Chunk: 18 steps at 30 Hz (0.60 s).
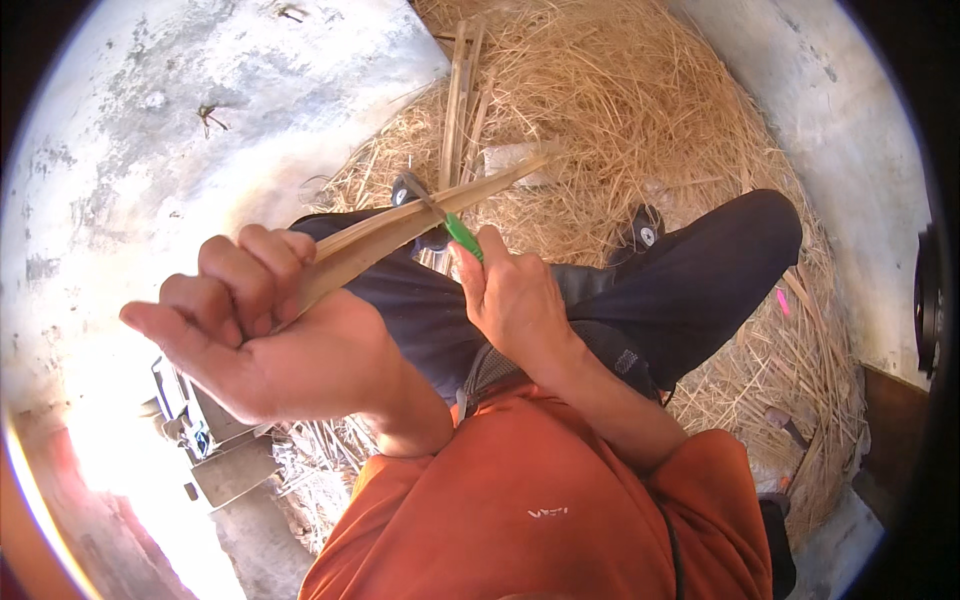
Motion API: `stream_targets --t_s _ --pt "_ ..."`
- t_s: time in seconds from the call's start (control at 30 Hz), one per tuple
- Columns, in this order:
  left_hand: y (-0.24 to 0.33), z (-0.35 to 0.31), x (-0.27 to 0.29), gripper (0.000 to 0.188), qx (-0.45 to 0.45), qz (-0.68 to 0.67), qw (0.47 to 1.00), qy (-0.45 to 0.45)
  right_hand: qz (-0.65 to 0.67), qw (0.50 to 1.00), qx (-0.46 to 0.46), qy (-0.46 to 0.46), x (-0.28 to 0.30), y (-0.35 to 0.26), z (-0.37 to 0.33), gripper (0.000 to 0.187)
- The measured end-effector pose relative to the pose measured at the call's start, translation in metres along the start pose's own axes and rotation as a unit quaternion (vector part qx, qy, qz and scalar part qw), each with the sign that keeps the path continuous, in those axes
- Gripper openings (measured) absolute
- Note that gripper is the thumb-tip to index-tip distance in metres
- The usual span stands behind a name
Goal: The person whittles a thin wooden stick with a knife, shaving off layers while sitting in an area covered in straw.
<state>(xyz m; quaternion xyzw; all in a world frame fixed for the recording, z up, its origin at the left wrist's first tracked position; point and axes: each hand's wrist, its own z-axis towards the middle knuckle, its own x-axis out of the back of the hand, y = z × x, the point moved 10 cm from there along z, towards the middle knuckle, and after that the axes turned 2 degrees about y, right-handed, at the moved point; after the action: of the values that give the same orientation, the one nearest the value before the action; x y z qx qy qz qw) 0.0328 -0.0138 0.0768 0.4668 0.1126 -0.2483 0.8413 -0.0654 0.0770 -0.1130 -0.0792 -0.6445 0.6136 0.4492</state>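
Observation:
My left hand [275, 350] is closed around one end of a long, pale, tapering strip [385, 232] that looks like split bamboo. From my fist the strip slants up and to the right over my lap, its narrow end pointing away from me. A knife [463, 236] with a bright green handle is gripped in my right hand [520, 300]. Its thin blade lies across the strip around mid-length and appears to touch it. The right fingers wrap the handle, thumb on the side toward the strip.
My bent legs [690, 290] in dark trousers frame the work. Pale shavings [620, 90] heap up ahead, with several long strips [458, 110] lying on them. A whitish wall [250, 110] curves round the left. A metal-edged object [215, 440] stands lower left; a pink scrap [783, 302] lies right.

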Motion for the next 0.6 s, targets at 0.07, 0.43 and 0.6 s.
stream_targets --t_s 0.07,0.43,0.6 --pt "0.001 -0.001 0.003 0.048 -0.005 0.007 1.000 0.008 -0.026 0.999 -0.018 -0.013 0.000 0.010 -0.001 0.026" --pt "-0.010 0.013 -0.019 0.045 -0.029 0.008 0.999 0.020 0.081 0.992 -0.066 -0.066 0.022 0.037 0.025 0.033" --pt "-0.020 0.018 -0.022 0.047 0.003 -0.040 0.999 -0.019 0.056 0.997 -0.017 -0.056 -0.002 0.033 0.034 0.041"
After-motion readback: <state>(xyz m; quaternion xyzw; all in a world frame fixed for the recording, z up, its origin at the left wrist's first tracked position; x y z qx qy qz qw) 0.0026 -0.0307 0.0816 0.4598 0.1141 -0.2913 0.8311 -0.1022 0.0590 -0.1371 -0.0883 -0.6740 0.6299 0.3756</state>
